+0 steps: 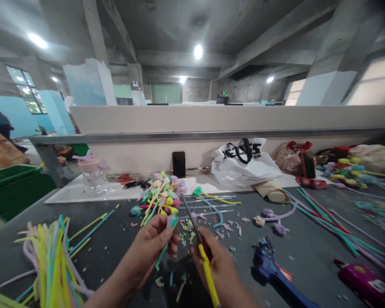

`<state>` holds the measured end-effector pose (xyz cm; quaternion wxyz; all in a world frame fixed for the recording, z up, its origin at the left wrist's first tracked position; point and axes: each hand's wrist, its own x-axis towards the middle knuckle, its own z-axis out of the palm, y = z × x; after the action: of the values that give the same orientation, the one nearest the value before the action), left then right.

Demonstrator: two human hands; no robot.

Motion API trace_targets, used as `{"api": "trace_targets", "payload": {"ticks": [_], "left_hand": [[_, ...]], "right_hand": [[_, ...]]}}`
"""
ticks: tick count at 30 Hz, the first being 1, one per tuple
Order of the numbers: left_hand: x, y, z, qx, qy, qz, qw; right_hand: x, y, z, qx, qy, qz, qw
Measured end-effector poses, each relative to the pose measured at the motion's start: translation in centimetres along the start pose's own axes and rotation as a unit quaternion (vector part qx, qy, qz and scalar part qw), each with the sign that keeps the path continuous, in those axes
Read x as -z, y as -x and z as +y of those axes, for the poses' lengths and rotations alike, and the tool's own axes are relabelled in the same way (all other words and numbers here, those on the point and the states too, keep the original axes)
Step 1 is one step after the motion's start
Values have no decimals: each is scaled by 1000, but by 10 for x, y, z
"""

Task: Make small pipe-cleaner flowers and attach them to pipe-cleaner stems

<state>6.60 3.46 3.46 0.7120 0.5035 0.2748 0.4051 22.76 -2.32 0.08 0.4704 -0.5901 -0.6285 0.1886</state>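
My left hand [152,246] is closed in a pinch on a green pipe cleaner [167,239] with a folded tip, held upright over the dark table [115,239]. My right hand [216,267] grips yellow-handled scissors [200,248], whose blades point up and left toward the pipe cleaner's tip. Just beyond the hands lies a heap of finished pipe-cleaner flowers [162,194] in pink, yellow and green. Small coloured clippings [224,226] are scattered on the table around the hands.
A bundle of loose pipe cleaners [49,261] lies at the left, long ones [327,218] at the right. A blue glue gun [272,269] and a pink tool [364,280] lie at the right front. A white bag [244,164], a jar [93,171] and a black phone [179,164] stand by the back wall. Green crates [13,188] sit far left.
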Motion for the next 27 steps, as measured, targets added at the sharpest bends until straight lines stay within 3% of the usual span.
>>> {"api": "trace_targets", "payload": {"ticks": [5, 10, 16, 27], "left_hand": [[-1, 0, -3, -54, 3, 14, 998], [-4, 1, -3, -59, 40, 33, 997], [-3, -4, -8, -37, 144, 104, 983], [-6, -2, -14, -48, 82, 113, 989]], "right_hand": [[-2, 3, 4, 21, 59, -6, 998], [-8, 5, 12, 12, 96, -18, 995], [-8, 6, 11, -4, 123, -25, 992], [-4, 7, 0, -24, 141, -53, 988]]}}
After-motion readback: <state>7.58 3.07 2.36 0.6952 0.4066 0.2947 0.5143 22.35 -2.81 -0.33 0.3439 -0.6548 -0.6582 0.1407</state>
